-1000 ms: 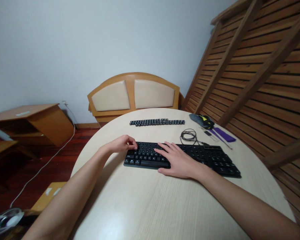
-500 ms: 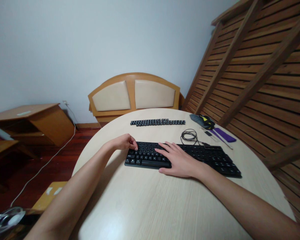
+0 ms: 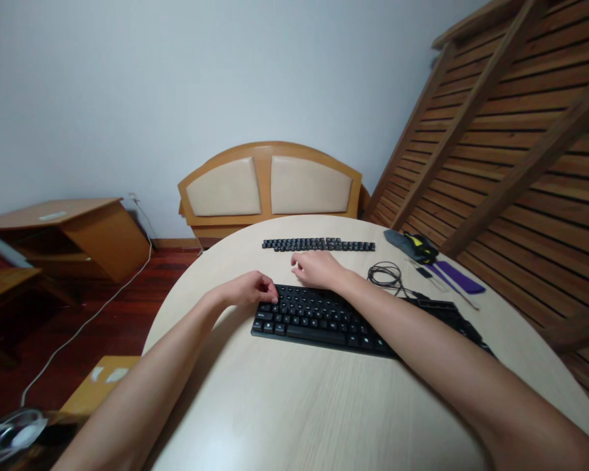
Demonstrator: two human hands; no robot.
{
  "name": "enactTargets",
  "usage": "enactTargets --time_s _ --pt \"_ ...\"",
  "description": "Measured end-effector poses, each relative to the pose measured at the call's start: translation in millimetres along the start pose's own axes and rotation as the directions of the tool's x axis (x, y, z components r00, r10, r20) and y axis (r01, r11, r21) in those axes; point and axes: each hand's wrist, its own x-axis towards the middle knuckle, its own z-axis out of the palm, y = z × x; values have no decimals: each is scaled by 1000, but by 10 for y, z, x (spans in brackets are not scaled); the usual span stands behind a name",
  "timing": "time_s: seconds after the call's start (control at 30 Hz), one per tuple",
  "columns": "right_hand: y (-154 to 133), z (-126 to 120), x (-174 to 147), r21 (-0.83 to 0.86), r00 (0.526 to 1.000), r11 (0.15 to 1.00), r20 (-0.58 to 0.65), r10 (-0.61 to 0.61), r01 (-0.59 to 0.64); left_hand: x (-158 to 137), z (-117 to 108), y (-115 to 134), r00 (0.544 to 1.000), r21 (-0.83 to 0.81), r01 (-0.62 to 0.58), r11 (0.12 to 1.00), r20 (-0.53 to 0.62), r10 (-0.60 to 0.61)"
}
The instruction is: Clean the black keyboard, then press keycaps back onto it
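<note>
A black keyboard lies on the round table, with some keys in place and dark stretches where key tops are off. At its upper left corner is my left hand, fingers curled together in a pinch against the keys; whatever may be between the fingertips is hidden. My right hand reaches across the keyboard, just above its far edge. Its fingers bend loosely with a gap between them, and nothing shows in the gap. Beyond it, loose black keycaps stand in rows; my right fingertips are apart from them.
The keyboard's coiled cable lies behind it. Farther right on the pale table are grey-yellow gloves, a purple strip and a thin metal rod. A slatted wooden panel leans at the right.
My right hand has left the keys it lay spread on and moved away from me, toward the keycap rows. My left hand stays at the keyboard's upper left. The view has shifted slightly.
</note>
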Motion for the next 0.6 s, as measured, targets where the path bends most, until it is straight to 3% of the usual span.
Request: enactTargets --time_s 0.27,0.6 --pt "-21 155 833 -83 999 996 -50 13 -17 -22 35 17 1000 -70 -14 997 -5 13" --pt "34 363 1099 -135 993 989 -90 -72 59 -19 40 27 1000 -102 6 995 8 -6"
